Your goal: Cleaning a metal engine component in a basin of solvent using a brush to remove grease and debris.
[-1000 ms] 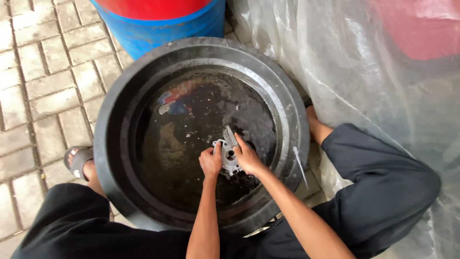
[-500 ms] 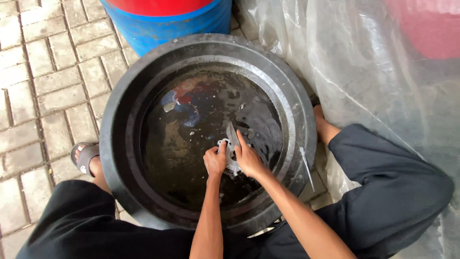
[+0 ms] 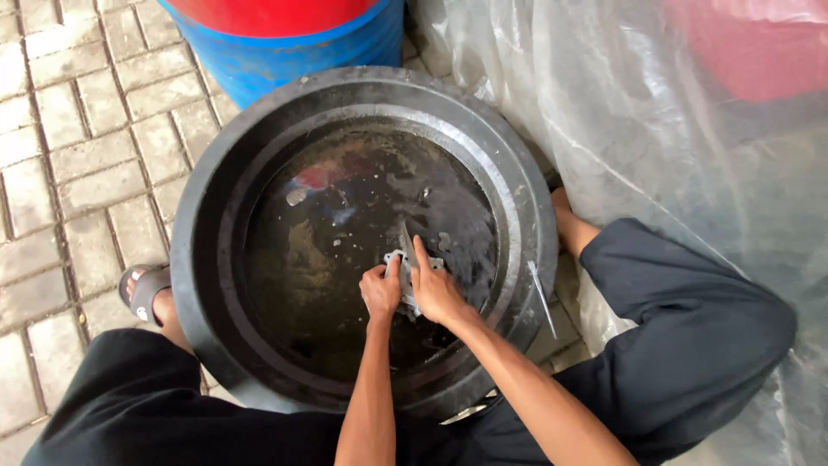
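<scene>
Fingers of the right hand clamped on a small grey fish, one finger stretched long over the top of it. Left hand curled tight on the same fish from the other side, thumb up against it. Hands touching each other, low over the dark water. Fish right between them, inside the big black tub, a bit right of the middle. Hard to tell more about the fish; too small and mostly covered.

Against half a second ago: same grip, same spot in the tub. Whole view slid a little, tub now sitting a touch lower and more to the right in the picture. Hands turned only a tiny bit, the right finger now pointing more up.

Further out: bits and pale specks floating on the water, a red and blue shine on it near the top. A thin grey stick lying on the tub's right rim. Dark trousers on both sides of the tub, knees spread wide around it. A foot in a black sandal at the left, on the floor.

Floor of grey paving bricks. A blue barrel just behind the tub, with a red top. A clear plastic sheet over the right side, something pink showing through it.
</scene>
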